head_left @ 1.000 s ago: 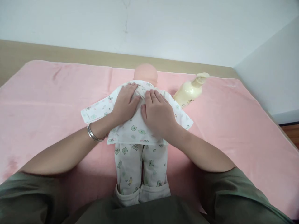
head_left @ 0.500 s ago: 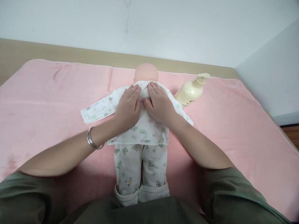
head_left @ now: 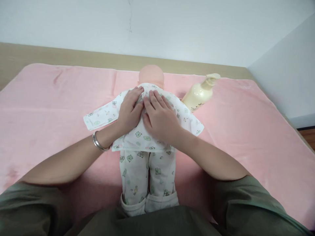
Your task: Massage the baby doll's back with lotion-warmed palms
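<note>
A baby doll (head_left: 151, 74) lies stretched out on a pink blanket, its bald head away from me and no face showing. It wears a white shirt (head_left: 147, 136) with small animal prints and matching trousers (head_left: 158, 173) with white cuffs at the feet. My left hand (head_left: 131, 109) rests on the upper left of the shirt, fingers extended towards the neck. My right hand (head_left: 161, 118) lies flat over the middle and right of the shirt, fingers slightly spread. The fingertips of both hands come close together near the centre. Neither hand grasps anything.
A cream pump bottle (head_left: 199, 95) leans or lies beyond the doll's right sleeve. The pink blanket (head_left: 236, 131) covers most of the wooden surface (head_left: 81, 55), which meets a white wall (head_left: 172, 29) at the back.
My right hand has slid down and towards the centre across the shirt, uncovering its right shoulder. My left hand has shifted slightly left. The doll and bottle lie as before.
</note>
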`<act>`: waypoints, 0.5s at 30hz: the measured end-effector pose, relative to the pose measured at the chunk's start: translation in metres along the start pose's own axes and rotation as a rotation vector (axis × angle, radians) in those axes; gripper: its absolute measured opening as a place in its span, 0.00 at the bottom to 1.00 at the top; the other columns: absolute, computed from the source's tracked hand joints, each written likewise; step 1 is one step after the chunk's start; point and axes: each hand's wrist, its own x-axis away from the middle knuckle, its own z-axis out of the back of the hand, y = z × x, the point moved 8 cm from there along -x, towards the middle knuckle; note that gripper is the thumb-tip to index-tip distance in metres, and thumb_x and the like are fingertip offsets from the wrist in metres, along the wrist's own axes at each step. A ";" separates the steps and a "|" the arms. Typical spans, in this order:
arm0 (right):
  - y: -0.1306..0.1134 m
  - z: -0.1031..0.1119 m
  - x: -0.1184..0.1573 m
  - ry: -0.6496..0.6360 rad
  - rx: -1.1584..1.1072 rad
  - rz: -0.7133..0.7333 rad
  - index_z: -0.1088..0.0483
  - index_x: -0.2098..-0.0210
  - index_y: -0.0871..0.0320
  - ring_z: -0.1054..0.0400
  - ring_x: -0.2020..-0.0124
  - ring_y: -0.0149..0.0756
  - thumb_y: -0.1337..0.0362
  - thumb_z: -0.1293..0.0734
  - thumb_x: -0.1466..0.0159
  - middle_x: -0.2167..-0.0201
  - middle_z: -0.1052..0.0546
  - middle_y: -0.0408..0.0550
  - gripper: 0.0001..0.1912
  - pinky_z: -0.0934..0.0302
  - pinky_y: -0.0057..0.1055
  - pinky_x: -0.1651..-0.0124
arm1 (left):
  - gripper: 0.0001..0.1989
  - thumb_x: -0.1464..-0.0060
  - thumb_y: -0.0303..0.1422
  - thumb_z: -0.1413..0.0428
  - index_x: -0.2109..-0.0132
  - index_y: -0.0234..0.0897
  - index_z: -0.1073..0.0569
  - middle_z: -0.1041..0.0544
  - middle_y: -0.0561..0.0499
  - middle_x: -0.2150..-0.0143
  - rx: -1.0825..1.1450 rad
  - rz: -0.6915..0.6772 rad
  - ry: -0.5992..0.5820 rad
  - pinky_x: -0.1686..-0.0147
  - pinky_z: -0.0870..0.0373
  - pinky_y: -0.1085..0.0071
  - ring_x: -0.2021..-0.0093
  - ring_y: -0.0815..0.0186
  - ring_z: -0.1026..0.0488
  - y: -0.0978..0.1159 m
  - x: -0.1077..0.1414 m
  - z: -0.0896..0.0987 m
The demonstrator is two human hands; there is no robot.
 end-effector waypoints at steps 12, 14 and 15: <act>0.005 0.025 -0.003 0.071 -0.046 -0.032 0.48 0.22 0.62 0.68 0.16 0.51 0.61 0.42 0.24 0.18 0.58 0.55 0.33 0.60 0.58 0.17 | 0.27 0.36 0.35 0.51 0.32 0.41 0.30 0.29 0.43 0.28 -0.002 0.081 0.032 0.23 0.38 0.48 0.26 0.53 0.33 0.000 0.005 0.002; 0.001 0.026 -0.001 0.110 -0.001 -0.013 0.47 0.23 0.62 0.69 0.16 0.50 0.62 0.43 0.24 0.18 0.58 0.54 0.32 0.63 0.57 0.16 | 0.27 0.35 0.35 0.52 0.31 0.42 0.30 0.29 0.43 0.28 -0.006 0.071 0.016 0.23 0.37 0.48 0.26 0.53 0.33 0.001 0.004 0.001; 0.003 0.022 -0.003 0.101 0.000 -0.019 0.46 0.23 0.62 0.68 0.16 0.50 0.61 0.43 0.23 0.18 0.56 0.55 0.31 0.63 0.57 0.16 | 0.26 0.35 0.35 0.52 0.32 0.42 0.30 0.28 0.43 0.28 -0.014 0.069 0.019 0.23 0.37 0.48 0.26 0.53 0.33 0.001 0.004 0.001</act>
